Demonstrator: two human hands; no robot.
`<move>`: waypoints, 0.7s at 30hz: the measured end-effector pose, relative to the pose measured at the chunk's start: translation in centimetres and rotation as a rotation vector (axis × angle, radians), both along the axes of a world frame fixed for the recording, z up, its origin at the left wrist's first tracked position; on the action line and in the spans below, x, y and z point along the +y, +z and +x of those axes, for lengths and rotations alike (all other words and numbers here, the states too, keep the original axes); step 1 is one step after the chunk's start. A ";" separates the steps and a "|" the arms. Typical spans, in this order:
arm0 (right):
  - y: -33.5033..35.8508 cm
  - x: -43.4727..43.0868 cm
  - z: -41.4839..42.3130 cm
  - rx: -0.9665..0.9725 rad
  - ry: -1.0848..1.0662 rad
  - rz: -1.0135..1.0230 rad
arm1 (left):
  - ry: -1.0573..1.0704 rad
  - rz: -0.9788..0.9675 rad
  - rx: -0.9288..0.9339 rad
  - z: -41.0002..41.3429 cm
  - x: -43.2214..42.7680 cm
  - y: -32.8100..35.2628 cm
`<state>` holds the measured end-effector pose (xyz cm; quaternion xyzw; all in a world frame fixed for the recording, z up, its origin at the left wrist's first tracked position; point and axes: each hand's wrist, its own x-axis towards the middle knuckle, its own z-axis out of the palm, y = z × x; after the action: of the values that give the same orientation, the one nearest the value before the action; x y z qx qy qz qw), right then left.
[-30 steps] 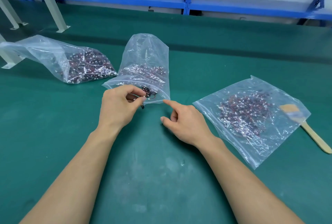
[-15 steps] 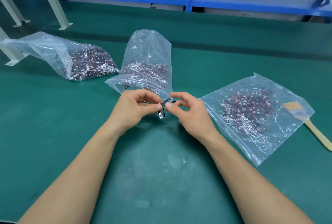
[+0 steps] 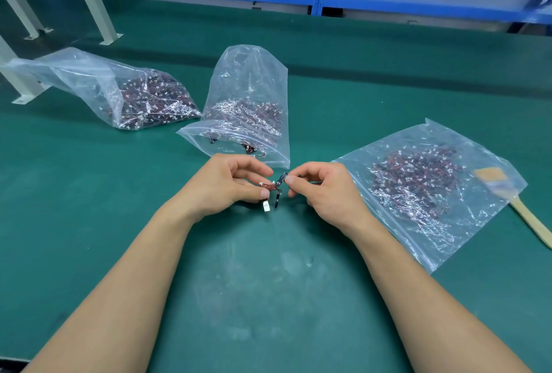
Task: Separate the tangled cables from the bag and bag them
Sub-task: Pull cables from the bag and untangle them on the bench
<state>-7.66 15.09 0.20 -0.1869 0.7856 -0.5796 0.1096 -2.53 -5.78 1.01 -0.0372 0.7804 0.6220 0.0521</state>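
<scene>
A: Where were the cables point(image 3: 273, 190)?

B: Off the table point(image 3: 268, 298), held between both hands, just in front of the middle bag point(image 3: 248, 79) and outside it.

A: Grips?

B: The left hand point(image 3: 230, 184) pinched the red-black wires between thumb and fingers. A white plug point(image 3: 265, 206) hung below the thumb. The right hand point(image 3: 322, 190) pinched a dark end piece between thumb and forefinger, with its other fingers curled. The hands were near each other, not touching.

A: Why two pinches?

B: Judgement: opposed grips on separate ends would let one lead be drawn out of the knot. The wires were short and thin, so only the fingertips were used.

A: Bag layout?

B: The middle bag stood slumped with its mouth seemingly toward the person. It was likely the source, kept within reach. The right bag point(image 3: 433, 193) lay flat beside the right hand with cables spread thin inside, so it was probably the destination. The left bag point(image 3: 125, 88) lay well apart and looked fuller. Its role could not be told.

A: Anything else?

B: A brush point(image 3: 519, 205) lay at the right bag's far edge, out of use.

A: Status?

B: The clump was not yet separated, and none of it was bagged.
</scene>
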 end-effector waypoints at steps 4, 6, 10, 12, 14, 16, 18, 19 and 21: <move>-0.1 0.3 -0.1 -0.031 -0.005 -0.010 | -0.026 -0.041 -0.037 0.1 -0.7 -0.1; -0.1 0.3 -0.1 -0.059 0.001 -0.035 | -0.053 -0.062 -0.060 0.2 -1.0 -0.1; 0.0 0.3 0.0 -0.097 0.008 -0.082 | -0.113 -0.100 -0.072 0.3 -1.2 -0.1; 0.1 0.4 0.0 -0.102 0.010 -0.084 | -0.119 -0.112 -0.069 0.3 -1.4 0.0; 0.1 0.5 -0.1 -0.115 0.014 -0.094 | -0.113 -0.120 -0.065 0.3 -1.7 0.0; 0.2 0.7 -0.1 -0.139 0.023 -0.113 | -0.119 -0.132 -0.066 0.4 -2.0 0.1; 0.3 0.9 -0.2 -0.154 0.038 -0.118 | -0.125 -0.152 -0.077 0.4 -2.4 0.2; 0.3 0.9 -0.2 -0.159 0.049 -0.119 | -0.125 -0.167 -0.083 0.5 -2.5 0.3; 0.2 1.0 -0.2 -0.164 0.071 -0.116 | -0.125 -0.213 -0.087 0.6 -2.6 0.4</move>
<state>-7.81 16.04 0.43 -0.1725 0.7319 -0.6333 0.1831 -1.91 -8.42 1.45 -0.0209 0.8398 0.5290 0.1204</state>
